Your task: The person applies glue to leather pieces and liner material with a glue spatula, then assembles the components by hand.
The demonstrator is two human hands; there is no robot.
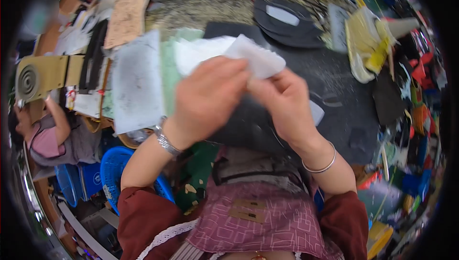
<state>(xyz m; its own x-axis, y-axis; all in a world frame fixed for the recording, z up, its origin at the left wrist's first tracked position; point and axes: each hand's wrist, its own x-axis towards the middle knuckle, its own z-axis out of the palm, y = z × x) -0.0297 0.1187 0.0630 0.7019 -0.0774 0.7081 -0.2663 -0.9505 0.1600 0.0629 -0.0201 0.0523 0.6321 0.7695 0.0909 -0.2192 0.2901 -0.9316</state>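
Observation:
Above the dark work mat, a small translucent white sheet piece point(260, 58) with rounded corners is held up between my two hands. My right hand point(288, 104) pinches its lower edge between thumb and fingers. At its left edge, my left hand point(210, 97) is closed on it, the fingers together and slightly blurred; the fingertips are partly hidden. Behind my left hand lies a pile of white sheets point(196, 52), partly covered by the hand. Under my right wrist another pale piece point(316, 113) shows on the mat.
Stacked dark curved pieces point(287, 23) with a white patch lie at the far side of the black mat point(346, 131). A grey-white board point(137, 83) is on the left, a yellowish bag point(359, 35) on the right. A blue basket point(111, 164) stands below left; another person point(52, 135) works beyond.

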